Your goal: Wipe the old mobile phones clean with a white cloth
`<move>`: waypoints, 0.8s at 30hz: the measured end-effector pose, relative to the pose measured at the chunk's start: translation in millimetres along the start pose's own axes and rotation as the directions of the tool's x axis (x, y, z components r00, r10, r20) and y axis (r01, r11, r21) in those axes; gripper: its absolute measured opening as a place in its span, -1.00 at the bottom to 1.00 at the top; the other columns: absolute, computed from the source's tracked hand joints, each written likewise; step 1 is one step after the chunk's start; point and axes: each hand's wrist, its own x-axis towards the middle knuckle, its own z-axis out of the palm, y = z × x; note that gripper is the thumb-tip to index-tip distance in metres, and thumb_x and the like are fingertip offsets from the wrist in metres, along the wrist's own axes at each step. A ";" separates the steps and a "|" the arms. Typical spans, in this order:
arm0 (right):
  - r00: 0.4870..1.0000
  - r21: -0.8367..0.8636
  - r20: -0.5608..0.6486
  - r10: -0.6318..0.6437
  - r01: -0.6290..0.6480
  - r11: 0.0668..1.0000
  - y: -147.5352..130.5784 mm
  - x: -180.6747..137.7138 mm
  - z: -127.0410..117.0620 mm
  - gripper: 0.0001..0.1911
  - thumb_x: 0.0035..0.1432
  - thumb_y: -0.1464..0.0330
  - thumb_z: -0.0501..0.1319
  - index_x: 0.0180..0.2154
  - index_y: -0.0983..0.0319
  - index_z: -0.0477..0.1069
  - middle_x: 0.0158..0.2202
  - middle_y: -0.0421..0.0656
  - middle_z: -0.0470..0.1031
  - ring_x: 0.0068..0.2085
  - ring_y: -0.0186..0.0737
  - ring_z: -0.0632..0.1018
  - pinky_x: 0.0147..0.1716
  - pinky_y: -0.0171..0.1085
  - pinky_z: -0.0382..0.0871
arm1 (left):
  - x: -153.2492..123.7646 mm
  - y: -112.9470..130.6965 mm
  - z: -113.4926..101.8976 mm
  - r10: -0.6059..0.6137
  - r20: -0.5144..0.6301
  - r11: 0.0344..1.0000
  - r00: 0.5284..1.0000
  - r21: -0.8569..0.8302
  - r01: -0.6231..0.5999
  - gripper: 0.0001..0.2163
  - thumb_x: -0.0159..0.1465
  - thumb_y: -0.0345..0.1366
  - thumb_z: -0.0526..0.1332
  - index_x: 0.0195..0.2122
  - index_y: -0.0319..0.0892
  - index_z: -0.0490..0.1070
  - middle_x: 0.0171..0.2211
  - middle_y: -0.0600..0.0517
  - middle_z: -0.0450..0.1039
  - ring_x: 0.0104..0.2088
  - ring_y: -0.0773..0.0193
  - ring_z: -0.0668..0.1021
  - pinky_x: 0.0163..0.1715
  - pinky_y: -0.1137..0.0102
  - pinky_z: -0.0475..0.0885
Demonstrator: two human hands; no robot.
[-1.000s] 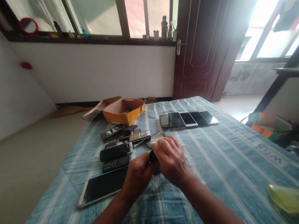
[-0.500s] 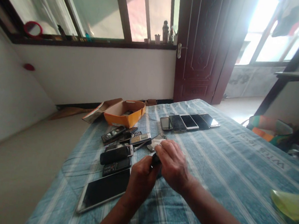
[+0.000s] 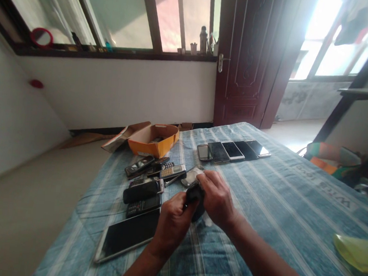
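Here we go: our left hand (image 3: 172, 223) wraps the small dark phone (image 3: 194, 195) from below, steadying it mid-bedspread (image 3: 281, 206), while our right hand (image 3: 218, 197) pinches its top; sorted phones (image 3: 232, 151) line the far edge

Left hand (image 3: 172, 223) and right hand (image 3: 216, 197) meet, grips closed (forearms converging).
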 end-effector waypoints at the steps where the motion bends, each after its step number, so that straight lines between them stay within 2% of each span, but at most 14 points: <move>1: 1.000 -0.001 0.001 -0.013 0.013 1.000 -3.2 -0.3 0.1 -0.72 0.27 0.49 -0.06 -0.30 0.30 0.42 -0.33 -0.05 0.38 -0.23 -0.19 0.40 -0.20 -0.19 0.39 | 0.2 0.0 -0.3 0.009 -0.004 1.000 1.000 0.008 -0.009 -0.77 0.25 -0.24 0.08 -0.50 -0.23 0.32 -0.59 0.06 0.34 -0.57 0.34 0.41 -0.57 0.48 0.29; 5: 0.983 0.010 0.040 -0.177 0.177 0.984 -22.4 -0.6 0.1 -0.74 0.25 0.50 -0.03 -0.30 0.31 0.42 -0.29 -0.03 0.40 -0.10 -0.13 0.40 0.03 -0.05 0.28 | 0.9 -0.7 -1.6 0.114 -0.040 0.993 0.993 0.038 -0.112 -0.81 0.22 -0.36 0.03 -0.54 -0.21 0.26 -0.62 0.07 0.32 -0.62 0.38 0.37 -0.60 0.50 0.28; 8: 0.966 0.038 0.051 -0.255 0.253 0.967 -26.3 0.3 -0.2 -0.75 0.25 0.50 -0.03 -0.30 0.29 0.42 -0.28 -0.04 0.41 -0.07 -0.13 0.40 0.07 -0.03 0.25 | 0.9 -1.0 -1.9 0.159 -0.057 0.987 0.986 0.022 -0.158 -0.82 0.21 -0.40 0.01 -0.54 -0.21 0.25 -0.62 0.07 0.32 -0.63 0.39 0.36 -0.61 0.52 0.27; 11: 0.981 0.047 0.034 -0.189 0.187 0.981 -15.8 1.4 -0.9 -0.73 0.27 0.49 -0.05 -0.29 0.27 0.42 -0.30 -0.07 0.40 -0.12 -0.17 0.41 0.03 -0.06 0.29 | 0.4 -0.6 -1.3 0.101 -0.024 0.995 0.995 0.008 -0.101 -0.81 0.23 -0.33 0.04 -0.52 -0.21 0.27 -0.61 0.07 0.32 -0.62 0.38 0.36 -0.59 0.50 0.28; 14: 0.998 0.036 0.016 -0.053 0.053 0.998 -4.6 1.6 -1.3 -0.71 0.28 0.48 -0.07 -0.29 0.26 0.41 -0.31 -0.07 0.38 -0.20 -0.20 0.42 -0.12 -0.16 0.38 | -0.2 -0.1 -0.7 0.024 0.005 1.000 1.000 0.005 -0.024 -0.78 0.24 -0.26 0.07 -0.52 -0.21 0.29 -0.61 0.07 0.32 -0.59 0.36 0.38 -0.58 0.49 0.29; 16: 0.999 0.014 0.018 -0.029 0.029 0.999 -5.0 1.2 -1.3 -0.72 0.28 0.48 -0.07 -0.30 0.27 0.41 -0.31 -0.06 0.37 -0.21 -0.19 0.41 -0.17 -0.18 0.40 | -0.3 0.0 -0.7 0.009 0.002 1.000 1.000 0.010 -0.009 -0.77 0.24 -0.25 0.08 -0.53 -0.21 0.29 -0.62 0.07 0.32 -0.60 0.36 0.38 -0.59 0.49 0.29; 21: 0.981 -0.008 0.069 -0.182 0.183 0.983 -27.7 0.1 -1.2 -0.73 0.26 0.50 -0.04 -0.34 0.29 0.41 -0.30 -0.04 0.39 -0.10 -0.13 0.39 0.02 -0.03 0.28 | 0.3 -1.5 -1.9 0.114 -0.041 0.993 0.993 0.038 -0.113 -0.82 0.18 -0.39 0.05 -0.56 -0.20 0.27 -0.63 0.07 0.34 -0.63 0.39 0.38 -0.62 0.52 0.29; 24: 0.963 0.022 0.090 -0.253 0.252 0.967 -30.7 1.1 -1.5 -0.73 0.25 0.49 -0.03 -0.35 0.29 0.42 -0.30 -0.05 0.40 -0.09 -0.14 0.39 0.06 -0.03 0.25 | 1.3 -1.5 -2.4 0.157 -0.059 0.988 0.986 0.022 -0.156 -0.83 0.16 -0.42 0.03 -0.57 -0.21 0.27 -0.63 0.07 0.35 -0.63 0.39 0.39 -0.62 0.54 0.29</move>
